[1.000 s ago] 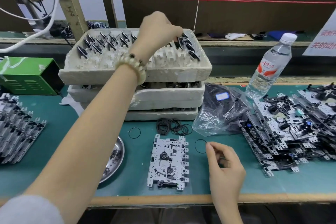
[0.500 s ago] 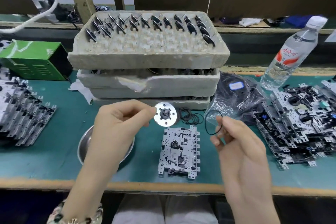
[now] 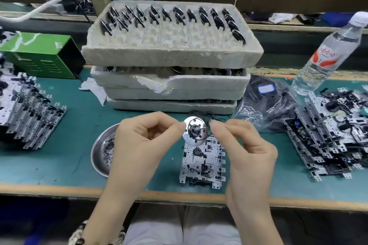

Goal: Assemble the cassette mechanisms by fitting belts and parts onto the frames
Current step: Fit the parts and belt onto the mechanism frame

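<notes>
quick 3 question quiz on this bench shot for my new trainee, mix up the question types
1. True or false: the metal frame lies flat on the green mat, and neither hand holds it.
2. What is the left hand pinching by its edge? A) a screwdriver B) the round flywheel C) a pair of scissors
3. Fill in: the right hand pinches a thin black ____ at the flywheel.

Key: 1 true; 2 B; 3 belt
</notes>
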Motion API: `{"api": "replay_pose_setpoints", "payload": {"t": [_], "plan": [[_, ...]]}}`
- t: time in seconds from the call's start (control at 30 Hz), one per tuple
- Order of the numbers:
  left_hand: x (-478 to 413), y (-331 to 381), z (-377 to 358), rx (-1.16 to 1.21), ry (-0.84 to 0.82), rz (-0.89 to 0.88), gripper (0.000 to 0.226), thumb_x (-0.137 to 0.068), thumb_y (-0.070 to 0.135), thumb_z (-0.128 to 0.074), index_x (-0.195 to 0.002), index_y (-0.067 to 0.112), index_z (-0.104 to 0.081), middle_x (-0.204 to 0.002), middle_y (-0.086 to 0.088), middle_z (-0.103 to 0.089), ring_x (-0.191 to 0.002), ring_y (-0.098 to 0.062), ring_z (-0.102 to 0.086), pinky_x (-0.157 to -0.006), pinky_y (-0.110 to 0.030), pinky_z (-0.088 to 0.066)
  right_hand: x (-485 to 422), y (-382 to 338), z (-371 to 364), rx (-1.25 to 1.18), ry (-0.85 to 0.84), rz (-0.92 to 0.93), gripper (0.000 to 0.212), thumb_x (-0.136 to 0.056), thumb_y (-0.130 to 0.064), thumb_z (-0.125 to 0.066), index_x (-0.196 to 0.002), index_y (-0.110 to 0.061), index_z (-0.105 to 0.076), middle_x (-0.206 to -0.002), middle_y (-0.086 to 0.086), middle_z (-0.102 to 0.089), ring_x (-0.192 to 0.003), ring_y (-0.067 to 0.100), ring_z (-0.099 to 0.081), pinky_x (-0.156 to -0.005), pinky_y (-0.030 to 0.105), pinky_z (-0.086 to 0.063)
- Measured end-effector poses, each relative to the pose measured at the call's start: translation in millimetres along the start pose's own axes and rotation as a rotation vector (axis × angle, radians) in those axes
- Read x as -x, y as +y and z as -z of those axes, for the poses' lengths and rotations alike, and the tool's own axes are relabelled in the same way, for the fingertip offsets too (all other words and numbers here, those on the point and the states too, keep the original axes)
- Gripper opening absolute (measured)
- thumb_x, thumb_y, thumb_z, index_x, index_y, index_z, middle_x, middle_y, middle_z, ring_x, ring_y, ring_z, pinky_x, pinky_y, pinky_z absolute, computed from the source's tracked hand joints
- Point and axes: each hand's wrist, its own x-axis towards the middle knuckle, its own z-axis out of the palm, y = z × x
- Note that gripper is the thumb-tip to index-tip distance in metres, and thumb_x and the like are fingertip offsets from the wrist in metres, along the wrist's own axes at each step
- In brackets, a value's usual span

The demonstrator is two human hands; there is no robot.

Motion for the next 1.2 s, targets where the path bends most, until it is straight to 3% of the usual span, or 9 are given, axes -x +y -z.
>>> {"api": "replay_pose_setpoints", "payload": {"t": [0.2,0.33,0.43,0.53,0.67,0.77,0.9,1.03,1.2], "plan": [[-0.6,-5.7,2.4,0.082,-0.121,-0.025,0.016,-0.08,0.014,-0.066,-0.065,0.014,-0.068,-0.051,0.018,-0.052,-0.043,0.003,-0.04,-0.047,-0.003,-0.03,-7.4,-0.5,13.8,0.167,-0.062,0.069,0.004,-0.073,-0.022,-0.082,-0.071,-0.023,-0.078,-0.077,0.001,-0.067,-0.068,0.012,-0.052,-0.061,0.022,-0.041],[-2.3,-16.8,12.3,0.013,-0.248,-0.089,0.014,-0.085,0.031,-0.064,-0.075,0.021,-0.064,-0.063,0.014,-0.051,-0.05,-0.001,-0.04,-0.051,-0.007,-0.031,-22.7,-4.8,30.6,0.032,-0.437,-0.326,0.027,-0.068,-0.037,-0.081,-0.086,-0.016,-0.078,-0.076,-0.011,-0.064,-0.067,0.001,-0.05,-0.058,0.017,-0.038],[-0.2,-26.6,11.3,-0.259,-0.249,-0.341,0.013,-0.093,0.027,-0.055,-0.084,0.021,-0.061,-0.079,0.009,-0.052,-0.066,-0.008,-0.046,-0.06,-0.017,-0.034,-38.3,-5.0,41.4,-0.231,-0.714,-0.63,0.046,-0.066,-0.035,-0.083,-0.101,-0.006,-0.075,-0.092,0.004,-0.06,-0.074,0.011,-0.049,-0.054,0.022,-0.034],[2.5,-37.4,3.7,-0.483,-0.237,-0.666,0.011,-0.1,0.019,-0.051,-0.092,0.014,-0.057,-0.089,0.01,-0.051,-0.078,0.0,-0.048,-0.07,-0.01,-0.035,-48.3,-8.4,47.6,-0.205,-0.844,-0.609,0.025,-0.075,-0.033,-0.073,-0.08,-0.009,-0.068,-0.106,0.008,-0.06,-0.078,0.015,-0.045,-0.061,0.029,-0.031],[-8.0,-57.1,3.2,-0.812,-0.236,-1.158,0.005,-0.097,0.012,-0.057,-0.101,0.009,-0.055,-0.086,-0.005,-0.062,-0.068,-0.017,-0.05,-0.055,-0.025,-0.042,-55.6,-7.3,49.2,0.183,-0.848,-0.462,0.027,-0.072,-0.039,-0.073,-0.06,-0.021,-0.058,-0.095,-0.002,-0.062,-0.075,0.01,-0.046,-0.062,0.023,-0.031],[-20.2,-66.2,3.6,-0.946,-0.294,-1.341,0.01,-0.092,0.006,-0.062,-0.101,0.006,-0.056,-0.081,-0.005,-0.064,-0.061,-0.018,-0.044,-0.046,-0.031,-0.038,-62.6,1.2,52.9,0.336,-0.814,-0.373,0.03,-0.063,-0.035,-0.081,-0.055,-0.023,-0.055,-0.09,-0.002,-0.071,-0.077,0.009,-0.059,-0.067,0.012,-0.043],[-30.7,-75.8,1.9,-1.081,-0.39,-1.413,0.004,-0.094,0.002,-0.06,-0.095,0.006,-0.062,-0.077,-0.001,-0.064,-0.058,-0.017,-0.046,-0.044,-0.03,-0.038,-70.7,18.0,61.8,0.45,-0.759,-0.32,0.035,-0.06,-0.025,-0.089,-0.057,-0.02,-0.054,-0.088,0.007,-0.076,-0.084,0.011,-0.068,-0.075,0.016,-0.05],[-32.8,-82.5,-1.6,-1.134,-0.438,-1.404,0.023,-0.1,0.007,-0.054,-0.086,0.011,-0.072,-0.078,0.002,-0.063,-0.059,-0.017,-0.046,-0.045,-0.029,-0.037,-71.3,26.7,67.1,0.487,-0.745,-0.317,0.036,-0.063,-0.019,-0.089,-0.058,-0.02,-0.054,-0.088,0.007,-0.077,-0.082,0.01,-0.07,-0.077,0.02,-0.052],[-32.7,-87.4,-3.1,-1.169,-0.491,-1.397,0.016,-0.095,0.006,-0.06,-0.087,0.013,-0.072,-0.08,0.003,-0.062,-0.06,-0.016,-0.045,-0.047,-0.027,-0.034,-68.9,30.5,68.8,0.513,-0.718,-0.339,0.038,-0.058,-0.024,-0.092,-0.06,-0.018,-0.054,-0.089,0.008,-0.077,-0.084,0.019,-0.063,-0.092,0.05,-0.048]]}}
